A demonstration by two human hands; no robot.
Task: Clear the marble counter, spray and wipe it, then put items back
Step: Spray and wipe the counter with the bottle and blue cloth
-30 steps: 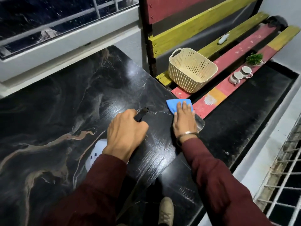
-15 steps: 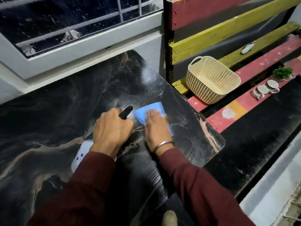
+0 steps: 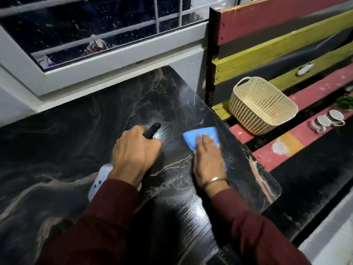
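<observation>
The black marble counter [image 3: 76, 150] with pale veins fills the left and middle of the view. My left hand [image 3: 134, 155] grips a spray bottle [image 3: 100, 180] with a white body and a black nozzle pointing away from me. My right hand [image 3: 209, 159] lies flat with straight fingers on a blue cloth [image 3: 198, 135], pressing it onto the counter near the right edge. The counter surface shows wet streaks close to me.
A cream perforated basket [image 3: 261, 106] sits on a red and yellow slatted bench [image 3: 286, 150] to the right. Two small cups [image 3: 324, 121] and a green plant [image 3: 345, 102] stand farther along. A barred window [image 3: 95, 35] is behind the counter.
My right hand has slid the blue cloth from beside the spray nozzle back to the right, toward the counter's edge. My left hand keeps its grip on the bottle.
</observation>
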